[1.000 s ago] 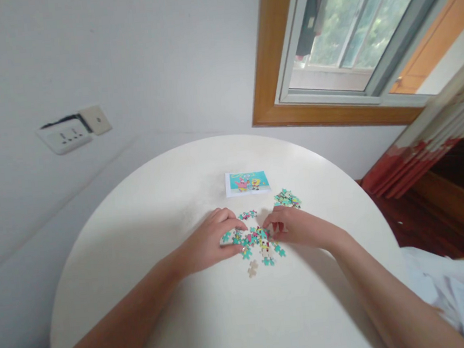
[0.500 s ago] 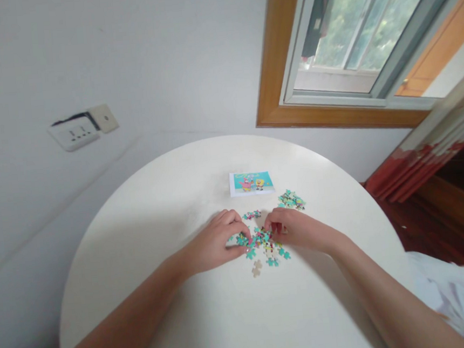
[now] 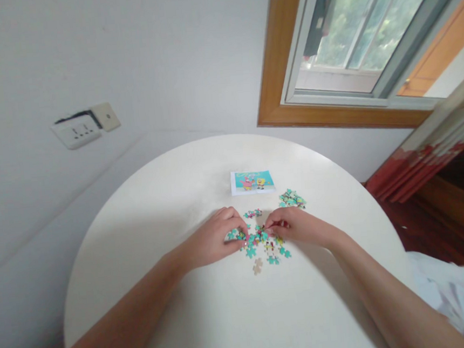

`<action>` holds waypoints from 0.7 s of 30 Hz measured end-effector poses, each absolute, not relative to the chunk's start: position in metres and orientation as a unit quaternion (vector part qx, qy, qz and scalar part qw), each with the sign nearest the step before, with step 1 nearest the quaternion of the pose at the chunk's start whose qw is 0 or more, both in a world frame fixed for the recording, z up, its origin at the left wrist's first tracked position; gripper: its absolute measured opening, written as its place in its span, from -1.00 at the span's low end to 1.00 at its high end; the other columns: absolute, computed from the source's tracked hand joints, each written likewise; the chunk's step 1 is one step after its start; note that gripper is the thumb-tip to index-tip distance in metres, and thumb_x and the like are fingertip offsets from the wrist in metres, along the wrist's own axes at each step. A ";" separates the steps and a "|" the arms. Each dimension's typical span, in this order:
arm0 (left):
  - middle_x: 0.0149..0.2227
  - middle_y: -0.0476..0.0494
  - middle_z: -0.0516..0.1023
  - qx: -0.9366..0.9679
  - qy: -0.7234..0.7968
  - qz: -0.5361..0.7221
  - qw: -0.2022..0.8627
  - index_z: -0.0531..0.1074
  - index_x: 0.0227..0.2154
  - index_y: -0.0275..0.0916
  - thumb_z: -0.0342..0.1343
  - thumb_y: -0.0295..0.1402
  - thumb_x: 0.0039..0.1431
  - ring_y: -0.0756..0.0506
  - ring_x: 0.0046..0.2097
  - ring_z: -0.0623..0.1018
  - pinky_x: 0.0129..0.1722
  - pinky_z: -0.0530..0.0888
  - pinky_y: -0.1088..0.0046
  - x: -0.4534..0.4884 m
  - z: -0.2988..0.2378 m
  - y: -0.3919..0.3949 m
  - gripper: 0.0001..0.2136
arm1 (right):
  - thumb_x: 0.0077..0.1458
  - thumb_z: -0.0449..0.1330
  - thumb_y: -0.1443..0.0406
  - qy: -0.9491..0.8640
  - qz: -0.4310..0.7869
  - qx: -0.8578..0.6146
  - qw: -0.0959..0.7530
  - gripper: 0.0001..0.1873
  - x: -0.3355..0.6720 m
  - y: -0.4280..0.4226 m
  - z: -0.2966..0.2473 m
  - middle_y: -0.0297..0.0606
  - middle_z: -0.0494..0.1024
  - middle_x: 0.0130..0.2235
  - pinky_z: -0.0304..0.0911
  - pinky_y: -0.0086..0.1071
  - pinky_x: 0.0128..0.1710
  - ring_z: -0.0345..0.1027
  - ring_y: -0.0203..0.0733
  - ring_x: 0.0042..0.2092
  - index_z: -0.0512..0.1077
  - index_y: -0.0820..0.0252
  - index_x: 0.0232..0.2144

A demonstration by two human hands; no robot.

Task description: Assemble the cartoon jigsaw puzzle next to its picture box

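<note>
Jigsaw puzzle pieces, mostly turquoise with bits of pink, yellow and dark red, lie in a loose heap between my two hands. On the left of the heap, my left hand is closed in a pinch on a pink puzzle piece at its fingertips. From the right, my right hand pinches at the heap's upper edge, thumb and forefinger together on what looks like a puzzle piece; the fingers partly cover it. One piece lies pale side up nearest me. A short joined strip sits just beyond the heap.
A picture card with two cartoon figures lies farther back on the round white table. Another pile of pieces is beyond my right hand. A wall socket, a window and a red-and-white curtain surround the table; papers lie at right.
My left hand has shifted slightly back and left from the heap, uncovering a few turquoise pieces. The fingers of my right hand have drawn closer together in a pinch.
</note>
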State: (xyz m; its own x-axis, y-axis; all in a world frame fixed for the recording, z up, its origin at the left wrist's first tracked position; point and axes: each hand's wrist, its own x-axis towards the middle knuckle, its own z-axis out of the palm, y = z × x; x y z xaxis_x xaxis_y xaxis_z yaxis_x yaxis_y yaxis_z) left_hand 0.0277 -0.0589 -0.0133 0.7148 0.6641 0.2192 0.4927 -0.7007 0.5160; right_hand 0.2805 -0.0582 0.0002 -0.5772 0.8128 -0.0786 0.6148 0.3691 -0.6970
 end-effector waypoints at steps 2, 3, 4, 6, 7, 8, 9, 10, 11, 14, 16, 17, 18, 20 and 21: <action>-0.22 -0.06 0.38 0.901 0.322 0.198 0.214 0.44 -0.26 -0.18 0.13 -0.42 0.12 -0.08 -0.12 0.40 -0.05 0.29 0.43 0.028 -0.013 -0.059 -0.88 | 0.07 0.10 0.34 -0.813 0.363 -0.433 0.141 -0.83 0.280 -0.057 -0.001 -0.35 0.49 -0.47 0.15 -0.48 -0.42 0.25 -0.36 -0.46 0.51 0.22 -0.39; -0.22 -0.06 0.38 0.901 0.323 0.198 0.213 0.44 -0.26 -0.18 0.13 -0.42 0.12 -0.08 -0.13 0.40 -0.06 0.30 0.42 0.028 -0.013 -0.059 -0.88 | 0.07 0.09 0.34 -0.809 0.371 -0.433 0.143 -0.82 0.280 -0.057 -0.001 -0.35 0.48 -0.48 0.14 -0.49 -0.42 0.23 -0.37 -0.46 0.51 0.23 -0.40; -0.22 -0.07 0.38 0.901 0.324 0.197 0.211 0.44 -0.25 -0.18 0.13 -0.42 0.12 -0.08 -0.13 0.40 -0.06 0.30 0.42 0.028 -0.013 -0.059 -0.88 | 0.06 0.09 0.34 -0.804 0.380 -0.434 0.146 -0.82 0.280 -0.056 -0.002 -0.35 0.47 -0.48 0.13 -0.49 -0.42 0.23 -0.37 -0.46 0.51 0.24 -0.41; -0.22 -0.07 0.37 0.901 0.327 0.195 0.208 0.44 -0.24 -0.18 0.13 -0.41 0.12 -0.08 -0.13 0.40 -0.07 0.31 0.43 0.027 -0.013 -0.058 -0.87 | 0.06 0.10 0.32 -0.789 0.402 -0.437 0.160 -0.81 0.279 -0.055 -0.003 -0.35 0.45 -0.49 0.13 -0.49 -0.43 0.22 -0.37 -0.46 0.51 0.25 -0.41; -0.22 -0.07 0.37 0.900 0.329 0.195 0.207 0.44 -0.24 -0.18 0.13 -0.40 0.12 -0.09 -0.13 0.40 -0.08 0.31 0.43 0.027 -0.014 -0.057 -0.87 | 0.06 0.10 0.31 -0.782 0.412 -0.437 0.168 -0.82 0.279 -0.054 -0.004 -0.35 0.44 -0.50 0.13 -0.49 -0.43 0.22 -0.37 -0.46 0.50 0.26 -0.41; -0.22 -0.07 0.36 0.900 0.331 0.195 0.205 0.44 -0.24 -0.18 0.13 -0.40 0.12 -0.09 -0.13 0.40 -0.09 0.32 0.43 0.026 -0.014 -0.056 -0.87 | 0.06 0.11 0.30 -0.776 0.420 -0.436 0.175 -0.82 0.280 -0.053 -0.005 -0.36 0.43 -0.50 0.12 -0.50 -0.44 0.21 -0.38 -0.46 0.49 0.26 -0.42; -0.22 -0.07 0.36 0.900 0.331 0.195 0.205 0.44 -0.23 -0.18 0.13 -0.39 0.13 -0.09 -0.13 0.41 -0.09 0.32 0.44 0.025 -0.015 -0.056 -0.87 | 0.05 0.11 0.29 -0.772 0.424 -0.436 0.182 -0.82 0.280 -0.052 -0.006 -0.36 0.42 -0.51 0.12 -0.50 -0.44 0.20 -0.38 -0.47 0.48 0.26 -0.44; -0.22 -0.07 0.36 0.900 0.330 0.194 0.206 0.43 -0.23 -0.18 0.13 -0.39 0.13 -0.08 -0.14 0.41 -0.09 0.32 0.44 0.025 -0.015 -0.055 -0.86 | 0.05 0.12 0.28 -0.770 0.426 -0.437 0.188 -0.82 0.281 -0.051 -0.007 -0.37 0.41 -0.51 0.11 -0.50 -0.45 0.19 -0.38 -0.47 0.47 0.26 -0.45; -0.21 -0.07 0.37 0.901 0.329 0.194 0.207 0.43 -0.23 -0.17 0.13 -0.39 0.13 -0.08 -0.13 0.41 -0.09 0.32 0.45 0.024 -0.015 -0.054 -0.86 | 0.04 0.12 0.27 -0.768 0.424 -0.440 0.192 -0.82 0.282 -0.050 -0.009 -0.37 0.40 -0.52 0.10 -0.50 -0.46 0.18 -0.38 -0.47 0.46 0.26 -0.46; -0.20 -0.07 0.37 0.901 0.327 0.192 0.212 0.43 -0.22 -0.17 0.13 -0.41 0.13 -0.08 -0.13 0.41 -0.10 0.33 0.46 0.024 -0.015 -0.054 -0.86 | 0.03 0.12 0.26 -0.769 0.409 -0.451 0.193 -0.83 0.284 -0.048 -0.012 -0.38 0.39 -0.51 0.10 -0.51 -0.46 0.18 -0.38 -0.48 0.44 0.25 -0.47; -0.20 -0.08 0.38 0.900 0.330 0.190 0.213 0.43 -0.22 -0.18 0.11 -0.40 0.14 -0.08 -0.13 0.41 -0.10 0.33 0.45 0.025 -0.013 -0.055 -0.86 | 0.03 0.12 0.27 -0.771 0.407 -0.451 0.191 -0.84 0.285 -0.048 -0.012 -0.37 0.40 -0.50 0.10 -0.51 -0.46 0.19 -0.38 -0.47 0.44 0.26 -0.46; -0.21 -0.08 0.38 0.900 0.331 0.188 0.214 0.43 -0.22 -0.18 0.10 -0.38 0.15 -0.08 -0.13 0.41 -0.11 0.33 0.45 0.025 -0.013 -0.055 -0.87 | 0.03 0.12 0.27 -0.770 0.410 -0.449 0.192 -0.83 0.284 -0.049 -0.011 -0.37 0.40 -0.49 0.10 -0.51 -0.46 0.19 -0.38 -0.47 0.44 0.26 -0.44; -0.21 -0.09 0.38 0.899 0.333 0.188 0.214 0.43 -0.22 -0.18 0.10 -0.37 0.16 -0.08 -0.13 0.41 -0.11 0.33 0.44 0.025 -0.012 -0.055 -0.87 | 0.04 0.12 0.26 -0.770 0.414 -0.446 0.194 -0.82 0.283 -0.050 -0.009 -0.37 0.41 -0.49 0.11 -0.51 -0.46 0.19 -0.38 -0.47 0.45 0.26 -0.43; -0.21 -0.10 0.38 0.898 0.334 0.191 0.212 0.43 -0.21 -0.19 0.09 -0.35 0.17 -0.08 -0.14 0.41 -0.11 0.34 0.44 0.023 -0.012 -0.054 -0.87 | 0.05 0.12 0.23 -0.769 0.424 -0.439 0.193 -0.80 0.281 -0.053 -0.004 -0.37 0.40 -0.49 0.10 -0.51 -0.46 0.18 -0.38 -0.47 0.45 0.26 -0.42; -0.21 -0.10 0.39 0.898 0.333 0.195 0.211 0.44 -0.21 -0.19 0.09 -0.35 0.17 -0.08 -0.14 0.41 -0.11 0.34 0.44 0.022 -0.012 -0.053 -0.86 | 0.07 0.12 0.21 -0.769 0.429 -0.435 0.188 -0.78 0.279 -0.055 -0.001 -0.37 0.40 -0.50 0.11 -0.50 -0.46 0.18 -0.38 -0.47 0.46 0.27 -0.42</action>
